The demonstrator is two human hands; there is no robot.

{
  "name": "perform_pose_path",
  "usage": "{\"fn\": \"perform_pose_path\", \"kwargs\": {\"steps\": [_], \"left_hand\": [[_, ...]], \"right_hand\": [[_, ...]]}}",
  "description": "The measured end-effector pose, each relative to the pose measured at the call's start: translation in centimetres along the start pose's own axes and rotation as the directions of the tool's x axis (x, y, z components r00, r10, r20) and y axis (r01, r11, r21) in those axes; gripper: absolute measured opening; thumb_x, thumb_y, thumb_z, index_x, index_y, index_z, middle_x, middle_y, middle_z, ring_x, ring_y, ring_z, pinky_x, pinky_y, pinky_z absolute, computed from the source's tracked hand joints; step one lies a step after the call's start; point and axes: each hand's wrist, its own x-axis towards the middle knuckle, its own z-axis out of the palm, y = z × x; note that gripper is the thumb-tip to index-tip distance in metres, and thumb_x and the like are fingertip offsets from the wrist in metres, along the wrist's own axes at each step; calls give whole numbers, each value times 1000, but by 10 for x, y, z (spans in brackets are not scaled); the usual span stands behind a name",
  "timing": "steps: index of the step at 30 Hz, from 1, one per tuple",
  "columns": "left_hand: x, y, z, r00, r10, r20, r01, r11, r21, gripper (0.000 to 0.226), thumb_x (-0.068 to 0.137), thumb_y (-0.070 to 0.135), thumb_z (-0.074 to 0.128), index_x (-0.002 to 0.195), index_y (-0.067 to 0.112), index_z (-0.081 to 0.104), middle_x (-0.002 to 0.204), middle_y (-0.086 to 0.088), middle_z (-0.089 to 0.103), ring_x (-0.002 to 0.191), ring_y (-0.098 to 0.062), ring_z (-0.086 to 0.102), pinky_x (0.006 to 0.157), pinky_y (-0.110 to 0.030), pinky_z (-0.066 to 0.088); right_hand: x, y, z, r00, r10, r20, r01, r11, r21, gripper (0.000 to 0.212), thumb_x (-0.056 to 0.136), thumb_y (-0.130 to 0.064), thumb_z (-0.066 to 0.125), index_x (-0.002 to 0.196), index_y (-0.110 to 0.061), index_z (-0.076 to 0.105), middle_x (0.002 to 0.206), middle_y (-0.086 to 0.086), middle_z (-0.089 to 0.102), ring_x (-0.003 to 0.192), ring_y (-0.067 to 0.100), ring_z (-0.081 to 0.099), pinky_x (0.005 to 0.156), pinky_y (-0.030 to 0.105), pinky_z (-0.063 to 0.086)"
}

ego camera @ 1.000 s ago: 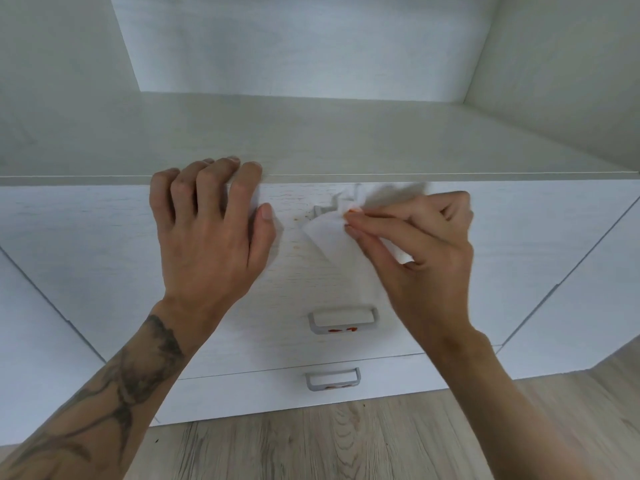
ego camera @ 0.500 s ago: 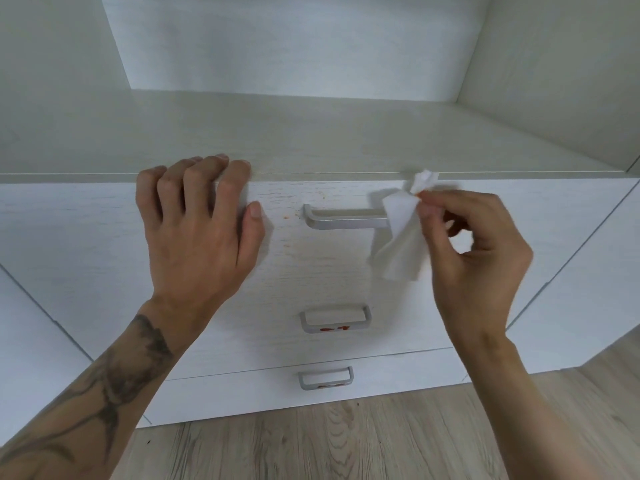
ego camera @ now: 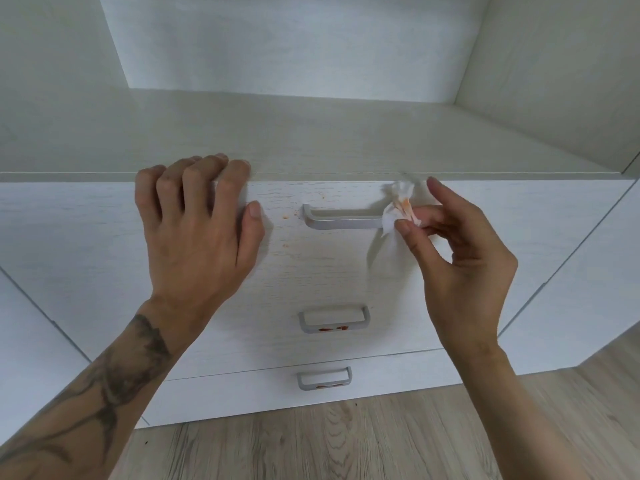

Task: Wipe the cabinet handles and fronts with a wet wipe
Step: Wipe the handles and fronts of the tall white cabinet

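A white wood-grain cabinet has three stacked drawers. The top drawer front (ego camera: 329,265) carries small orange specks left of its silver handle (ego camera: 341,220). My right hand (ego camera: 457,258) pinches a white wet wipe (ego camera: 394,216), stained orange, against the right end of that handle. My left hand (ego camera: 197,230) rests flat on the top drawer front, fingers hooked over its upper edge. The middle handle (ego camera: 334,319) and the bottom handle (ego camera: 324,378) each show red smears along their lower bar.
An open shelf recess (ego camera: 311,140) sits above the drawers, with walls at both sides. Cabinet doors (ego camera: 588,299) flank the drawers left and right. Wood-look flooring (ego camera: 346,445) lies below.
My right hand slid the wipe from the left end of the top handle to its right end, uncovering the handle. The wipe is bunched and now shows orange stains. My left hand stayed put.
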Motion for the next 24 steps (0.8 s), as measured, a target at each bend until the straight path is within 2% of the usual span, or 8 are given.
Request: {"fn": "perform_pose_path", "kwargs": {"steps": [3, 5, 8, 11, 14, 19, 24], "left_hand": [[0, -1, 1, 1000, 5, -12, -5, 1000, -3, 39, 109, 32, 44, 137, 8, 58, 130, -19, 59, 118, -37, 49, 111, -52, 31], [0, -1, 1, 1000, 4, -13, -4, 1000, -1, 40, 109, 33, 43, 137, 8, 58, 130, -19, 59, 118, -37, 49, 111, -51, 29], [1, -1, 1, 1000, 3, -6, -3, 1000, 2, 41, 110, 33, 42, 137, 8, 58, 130, -19, 59, 118, -37, 48, 112, -51, 29], [1, -2, -1, 1000, 3, 1, -3, 1000, 1, 40, 109, 33, 42, 137, 8, 58, 130, -19, 60, 118, -37, 49, 111, -52, 30], [1, -1, -1, 1000, 5, 10, -5, 1000, -12, 40, 109, 33, 43, 136, 7, 58, 130, -20, 62, 118, -37, 49, 110, -53, 32], [2, -1, -2, 1000, 2, 8, -2, 1000, -12, 40, 108, 33, 44, 136, 8, 58, 130, -20, 61, 119, -36, 47, 110, -54, 32], [2, 0, -1, 1000, 14, 2, -14, 1000, -13, 39, 109, 33, 46, 136, 8, 56, 129, -20, 62, 117, -36, 47, 109, -54, 33]], "right_hand": [[-1, -4, 1, 993, -120, 14, 121, 986, -118, 18, 94, -8, 80, 112, -11, 79, 104, 4, 75, 100, 12, 71, 88, 22, 55], [-1, -8, 2, 975, -220, 38, 224, 958, -179, 15, 93, -8, 81, 108, -11, 81, 102, 4, 75, 99, 21, 69, 88, 24, 54], [0, -16, 15, 934, -342, 102, 356, 908, -221, 9, 94, -12, 82, 103, -14, 83, 100, -1, 76, 95, 33, 63, 84, 31, 52], [-2, -24, 35, 900, -415, 132, 435, 873, -220, 9, 92, -11, 84, 100, -13, 84, 97, 1, 77, 94, 33, 61, 77, 43, 53], [0, -26, 50, 884, -447, 135, 466, 857, -221, 6, 92, -13, 84, 98, -14, 85, 96, 2, 76, 100, 25, 55, 79, 46, 47], [0, -28, 58, 875, -469, 117, 481, 820, -311, 5, 96, -22, 81, 96, -19, 86, 106, -2, 78, 107, 25, 54, 85, 45, 40], [5, -36, 75, 890, -449, 86, 450, 830, -329, 10, 94, -18, 83, 84, -17, 83, 95, -8, 77, 107, 23, 54, 84, 48, 41]]}}
